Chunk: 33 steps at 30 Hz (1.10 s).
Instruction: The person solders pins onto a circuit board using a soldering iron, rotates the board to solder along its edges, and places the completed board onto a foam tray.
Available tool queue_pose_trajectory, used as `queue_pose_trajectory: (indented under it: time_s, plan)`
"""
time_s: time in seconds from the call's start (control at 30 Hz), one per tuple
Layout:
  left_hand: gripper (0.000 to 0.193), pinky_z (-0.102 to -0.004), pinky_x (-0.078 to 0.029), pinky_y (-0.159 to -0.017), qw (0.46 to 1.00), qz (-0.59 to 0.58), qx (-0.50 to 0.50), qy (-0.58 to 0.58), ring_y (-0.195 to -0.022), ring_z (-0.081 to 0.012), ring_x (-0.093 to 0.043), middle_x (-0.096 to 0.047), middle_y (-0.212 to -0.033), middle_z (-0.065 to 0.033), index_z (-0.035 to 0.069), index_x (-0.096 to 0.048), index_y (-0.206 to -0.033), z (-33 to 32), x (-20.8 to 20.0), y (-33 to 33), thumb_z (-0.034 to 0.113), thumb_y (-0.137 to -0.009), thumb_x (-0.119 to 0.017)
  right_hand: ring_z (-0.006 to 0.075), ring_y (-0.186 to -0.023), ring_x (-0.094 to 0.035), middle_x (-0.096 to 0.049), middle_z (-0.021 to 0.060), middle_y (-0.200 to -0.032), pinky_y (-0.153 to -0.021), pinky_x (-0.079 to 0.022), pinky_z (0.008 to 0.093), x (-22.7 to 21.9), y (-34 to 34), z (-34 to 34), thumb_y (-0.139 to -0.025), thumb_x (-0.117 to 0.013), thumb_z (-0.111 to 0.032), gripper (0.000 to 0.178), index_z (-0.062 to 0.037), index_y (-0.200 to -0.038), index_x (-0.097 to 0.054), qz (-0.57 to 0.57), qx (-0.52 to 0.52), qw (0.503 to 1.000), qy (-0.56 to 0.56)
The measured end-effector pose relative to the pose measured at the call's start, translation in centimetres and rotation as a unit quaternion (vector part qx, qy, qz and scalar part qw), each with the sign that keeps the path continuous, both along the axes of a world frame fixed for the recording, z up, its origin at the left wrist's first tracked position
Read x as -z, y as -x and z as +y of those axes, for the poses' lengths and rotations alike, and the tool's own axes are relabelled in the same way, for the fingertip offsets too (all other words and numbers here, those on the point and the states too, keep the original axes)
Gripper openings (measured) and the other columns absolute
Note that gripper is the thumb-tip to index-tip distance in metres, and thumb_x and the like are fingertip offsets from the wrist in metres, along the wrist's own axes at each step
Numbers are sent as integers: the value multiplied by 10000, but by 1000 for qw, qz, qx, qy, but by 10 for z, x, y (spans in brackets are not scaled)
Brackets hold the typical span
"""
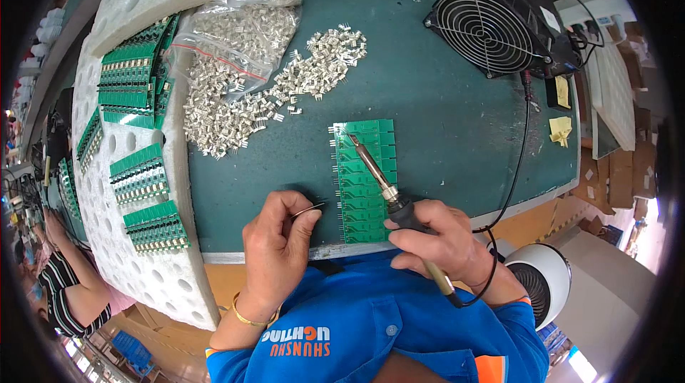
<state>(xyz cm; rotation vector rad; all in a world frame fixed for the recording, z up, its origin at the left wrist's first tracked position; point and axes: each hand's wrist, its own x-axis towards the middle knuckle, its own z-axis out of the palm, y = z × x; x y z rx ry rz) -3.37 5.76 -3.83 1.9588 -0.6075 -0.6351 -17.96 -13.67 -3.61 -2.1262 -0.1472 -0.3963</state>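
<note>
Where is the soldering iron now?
In the head view, the soldering iron is in the right hand, tip near the far end of the green panel.

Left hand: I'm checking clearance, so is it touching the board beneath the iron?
Apart: the head view shows a strip of green tabletop between the left hand and the board.

Dark-green tabletop [449,126]: I can pass right of the green rectangular circuit panel [374,206], by its far end.
Thin black cable [524,147]: bars me farther right.
Heaped silvery connectors [321,63]: block me past the panel's far-left corner.
Black-handled metal soldering iron [389,193]: overhangs it.
</note>
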Motion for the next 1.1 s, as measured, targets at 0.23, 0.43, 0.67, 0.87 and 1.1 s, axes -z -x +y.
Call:
queue_pose_trajectory:
  time_s: [0.23,0.43,0.67,0.87,1.1]
  plan:
    - [105,-259,-503,-619,1000,5,19,-11,-710,-147,-669,-691,-797,-102,-28,-633,-979,-9,-3,0,15,-888,-600,270,-733,-622,-585,131,-929,-590,-530,359,15,6,7,-761,-753,-274,425,-96,-1104,-576,11,31,997,74]
    - [169,-265,-515,-652,996,73,40,-13,-748,-164,-687,-700,-796,-121,-33,-650,-1037,-16,-5,1,57,-910,-581,244,-719,-633,-613,131,-936,-562,-528,329,25,8,8,-864,-662,-328,364,-70,-1101,-564,-27,51,994,96]
    - [180,-252,-507,-647,988,136,65,2,-739,-101,-648,-690,-783,-103,-30,-647,-1048,-28,-2,-4,74,-910,-599,232,-689,-632,-613,135,-939,-551,-527,327,24,3,4,-881,-643,-320,352,-66,-1106,-551,-32,58,995,81]
    - [169,-234,-495,-661,984,155,27,83,-741,-64,-604,-686,-812,-56,-41,-640,-1027,-41,-11,-17,84,-922,-598,276,-641,-578,-542,144,-846,-515,-474,358,3,-26,-11,-749,-765,-187,445,-77,-1128,-560,-122,69,986,92]
    - [178,-193,-464,-680,970,152,10,189,-784,-42,-575,-655,-864,-7,-28,-615,-1072,-62,-25,-43,95,-952,-568,249,-571,-537,-584,134,-749,-519,-436,358,-18,-59,-30,-868,-675,-251,340,-12,-1078,-553,-265,97,959,20]
